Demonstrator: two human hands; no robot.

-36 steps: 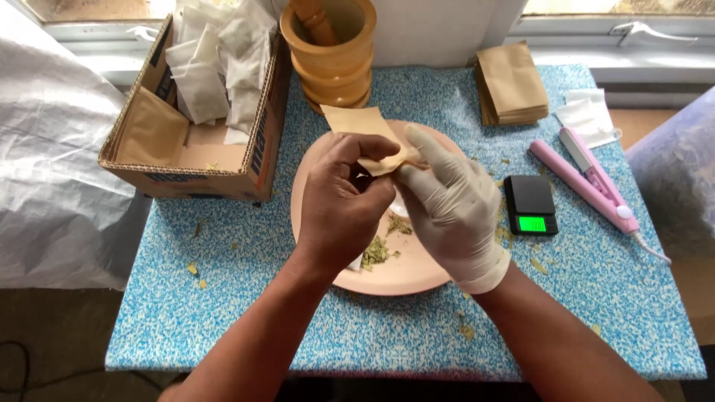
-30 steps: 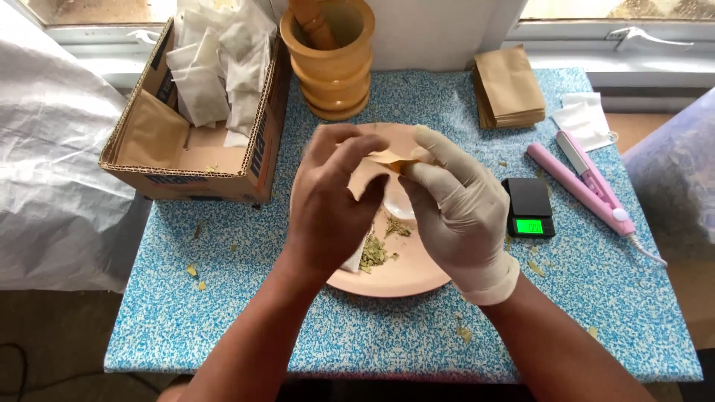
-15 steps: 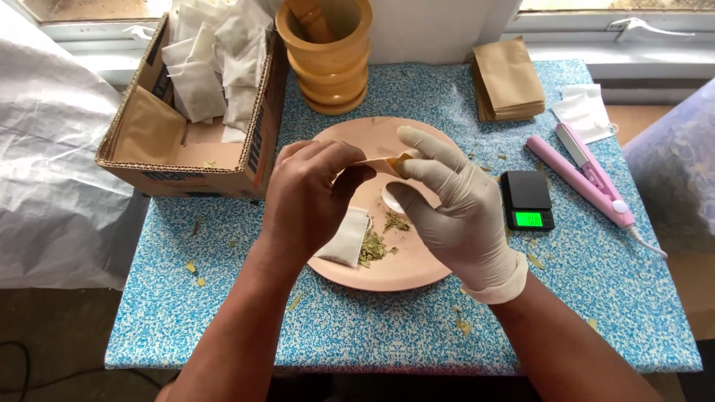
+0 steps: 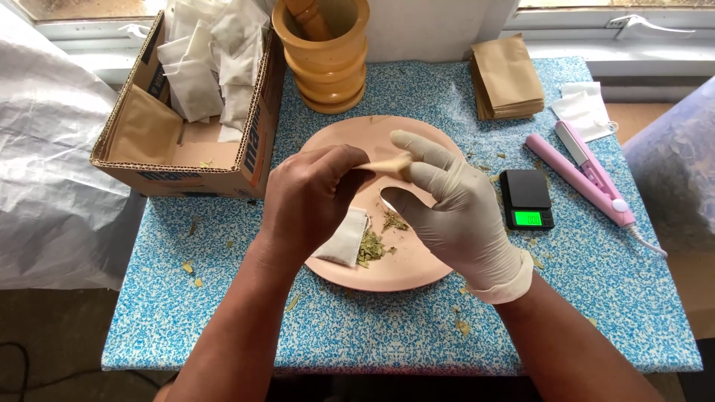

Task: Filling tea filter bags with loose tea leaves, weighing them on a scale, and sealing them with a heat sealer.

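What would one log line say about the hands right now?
left hand: pinching brown pouch | right hand: gloved, pinching same pouch | under them: plate with herbs, white sachet

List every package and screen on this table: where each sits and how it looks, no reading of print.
Cardboard box: back left, brown, open-topped, dark print on its side.
White sachets: heaped inside that box, flat, plain.
Brown paper pouches: back right, neat flat stack.
Pocket scale: right of the pink plate, black, small lit green screen.
White sachet: on the plate, beside dried leaves.
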